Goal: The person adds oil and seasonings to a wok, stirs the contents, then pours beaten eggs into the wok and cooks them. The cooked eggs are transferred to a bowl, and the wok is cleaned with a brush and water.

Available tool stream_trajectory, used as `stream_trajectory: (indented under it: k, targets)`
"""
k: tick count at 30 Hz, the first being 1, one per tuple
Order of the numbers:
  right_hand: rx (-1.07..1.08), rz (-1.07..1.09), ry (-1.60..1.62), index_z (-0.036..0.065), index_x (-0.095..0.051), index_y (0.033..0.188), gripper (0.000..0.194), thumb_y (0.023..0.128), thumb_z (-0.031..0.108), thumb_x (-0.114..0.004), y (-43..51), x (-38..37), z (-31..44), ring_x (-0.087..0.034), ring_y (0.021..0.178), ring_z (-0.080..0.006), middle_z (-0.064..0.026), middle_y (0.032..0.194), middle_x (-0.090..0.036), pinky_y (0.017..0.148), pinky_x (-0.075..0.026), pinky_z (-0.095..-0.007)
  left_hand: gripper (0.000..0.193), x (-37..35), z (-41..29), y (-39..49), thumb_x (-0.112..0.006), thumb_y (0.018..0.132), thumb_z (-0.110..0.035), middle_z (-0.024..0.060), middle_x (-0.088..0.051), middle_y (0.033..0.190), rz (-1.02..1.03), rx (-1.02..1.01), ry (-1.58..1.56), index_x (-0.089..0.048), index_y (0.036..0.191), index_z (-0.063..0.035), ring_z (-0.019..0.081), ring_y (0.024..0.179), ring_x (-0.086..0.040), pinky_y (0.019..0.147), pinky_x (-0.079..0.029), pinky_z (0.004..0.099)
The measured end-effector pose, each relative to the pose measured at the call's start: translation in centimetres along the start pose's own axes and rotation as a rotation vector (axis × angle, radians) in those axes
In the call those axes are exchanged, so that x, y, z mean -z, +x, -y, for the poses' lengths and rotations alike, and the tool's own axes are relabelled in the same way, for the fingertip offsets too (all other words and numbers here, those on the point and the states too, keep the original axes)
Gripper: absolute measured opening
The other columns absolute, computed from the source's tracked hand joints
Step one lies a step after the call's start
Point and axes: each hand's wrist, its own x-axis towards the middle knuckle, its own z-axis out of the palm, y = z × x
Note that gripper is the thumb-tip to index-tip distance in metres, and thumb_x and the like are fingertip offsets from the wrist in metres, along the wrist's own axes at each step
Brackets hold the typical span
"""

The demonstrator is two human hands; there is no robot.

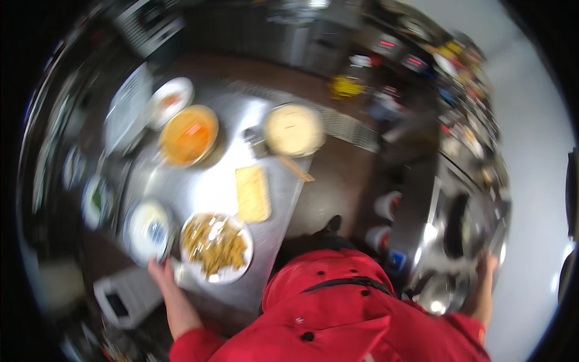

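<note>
My left hand (160,268) is at the lower left, its fingers at the near rim of a white bowl with a blue pattern (150,231); blur hides whether they grip it. Close by on the steel table stands a white plate of browned food strips (216,248). Behind it lies a rectangular block or tray of pale yellow food (253,193). Far to the right, my right hand (487,262) is beside the stove area with a dark pan (457,226); its fingers are too blurred to read.
An orange-filled bowl (189,135), a large round container of pale contents (294,130) and a plate with reddish food (171,102) stand farther back on the table. A white basket (129,108) is at the left. A floor drain grate (348,129) crosses the brown floor.
</note>
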Motion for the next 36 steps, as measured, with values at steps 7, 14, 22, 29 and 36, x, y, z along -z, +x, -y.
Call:
stream_trajectory:
  k: [7,14,22,29,36]
  targets:
    - [0.128,0.044,-0.158,-0.003,-0.074,0.095,0.013,0.087,0.007,-0.075,-9.3,6.9,0.9,-0.063,0.054,-0.0172,-0.0067,0.07,-0.068,0.053,-0.051,-0.0344,0.04,-11.5,-1.0,-8.0,-0.074,0.092,-0.016,0.0173,-0.072,0.112,-0.847,-0.848,0.849,-0.063,0.123,0.009,0.0301,0.098,-0.069,0.088,-0.058,0.0426]
    - [0.205,0.139,-0.422,-0.005,-0.071,0.12,0.046,0.075,0.005,-0.077,-10.3,12.1,-2.2,-0.075,0.097,-0.036,-0.0273,0.103,-0.074,0.089,-0.057,-0.0397,0.027,-46.2,32.5,-32.7,-0.06,0.103,-0.015,0.0127,-0.068,0.116,0.808,-0.252,0.927,-0.065,0.122,0.002,0.0232,0.107,-0.064,0.098,-0.051,0.0363]
    - [0.066,0.219,-0.451,-0.002,-0.069,0.115,0.038,0.078,0.004,-0.076,-7.9,15.6,-5.4,-0.07,0.085,-0.0429,-0.021,0.087,-0.072,0.078,-0.055,-0.0478,0.024,-75.7,71.0,-57.2,-0.065,0.101,-0.029,-0.0031,-0.06,0.073,1.68,0.197,1.43,-0.065,0.084,-0.0113,0.0076,0.062,-0.051,0.056,-0.039,0.0236]
    - [-0.136,0.206,-0.596,0.007,-0.068,0.127,0.046,0.081,0.006,-0.072,-5.0,9.7,-6.5,-0.07,0.087,-0.0406,-0.0182,0.097,-0.071,0.08,-0.057,-0.0503,0.065,-89.6,96.4,-64.2,-0.083,0.086,-0.049,0.025,-0.073,0.122,1.572,-0.773,1.814,-0.072,0.118,0.007,0.0348,0.115,-0.07,0.1,-0.052,0.0444]
    - [-0.299,0.215,-0.566,0.016,-0.059,0.142,0.05,0.093,0.004,-0.055,-1.0,1.4,-4.3,-0.07,0.082,-0.0437,-0.0211,0.101,-0.069,0.077,-0.057,-0.0531,0.056,-93.1,100.8,-68.6,-0.094,0.071,-0.033,0.0242,-0.077,0.108,1.935,-0.714,2.133,-0.077,0.105,0.008,0.0351,0.099,-0.076,0.088,-0.058,0.0437]
